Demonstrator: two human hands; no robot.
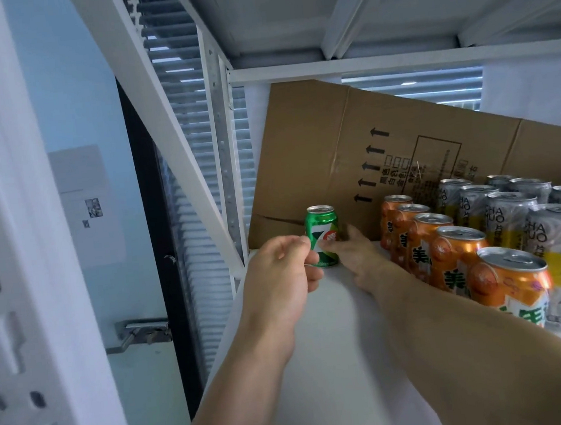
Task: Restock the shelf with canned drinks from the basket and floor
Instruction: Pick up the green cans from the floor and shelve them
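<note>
— Where is the green can (322, 235)?

— Upright on the white shelf (317, 328), far back by the leaning cardboard sheet (351, 143), left of the row of orange cans (447, 254).

— And the hands?

— Both are on it. The left hand (278, 270) has its fingers curled against the can's left side; the right hand (355, 256) wraps its right side, thumb across the label.

— What else stands there?

— Silver and yellow cans (520, 223) behind the orange ones, touching them.
</note>
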